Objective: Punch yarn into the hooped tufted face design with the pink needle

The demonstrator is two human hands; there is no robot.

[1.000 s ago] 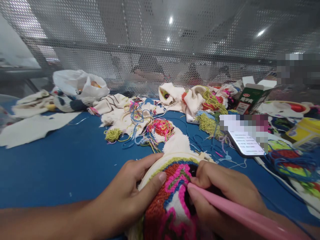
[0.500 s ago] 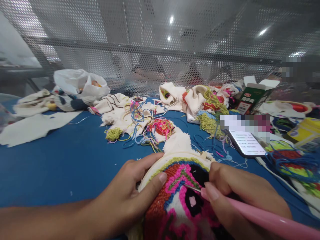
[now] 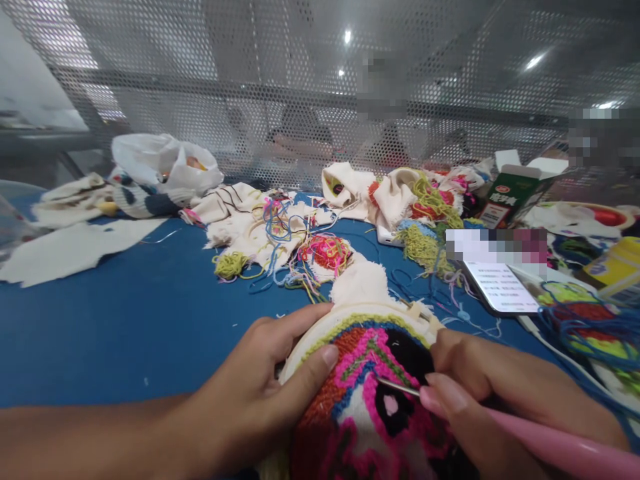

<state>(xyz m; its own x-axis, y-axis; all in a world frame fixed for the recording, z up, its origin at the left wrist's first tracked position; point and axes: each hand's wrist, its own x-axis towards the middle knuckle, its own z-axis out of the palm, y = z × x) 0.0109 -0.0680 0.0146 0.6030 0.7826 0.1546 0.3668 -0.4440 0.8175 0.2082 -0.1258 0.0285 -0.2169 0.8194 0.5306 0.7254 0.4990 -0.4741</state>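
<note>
My left hand [image 3: 273, 380] grips the left rim of a round embroidery hoop [image 3: 310, 340], its thumb lying over the stitched front. Stretched in the hoop is a cloth [image 3: 357, 413] worked in looped yarn: red, pink, blue, green, yellow and black, with a pale patch bare of loops. A punch needle with a pink handle [image 3: 545, 433] is pinched in my right hand [image 3: 500, 393]. Its thin metal shaft slants left, and the tip is at the blue and pink loops near the middle; I cannot tell whether it pierces the cloth. The hoop's lower part runs out of view.
Beyond the hoop, tangled yarn [image 3: 327, 252] and cloth scraps lie on the blue table [image 3: 100, 333]. To the right are a lit phone [image 3: 505, 290] with a white cable, a green box [image 3: 510, 193] and a yellow container [image 3: 613, 267]. A white plastic bag [image 3: 145, 155] stands back left, before a perforated metal screen [image 3: 225, 120].
My right hand has shifted right and slightly towards me with the punch needle, and more of its metal shaft shows. My left hand keeps its hold; the whole view has shifted slightly.
</note>
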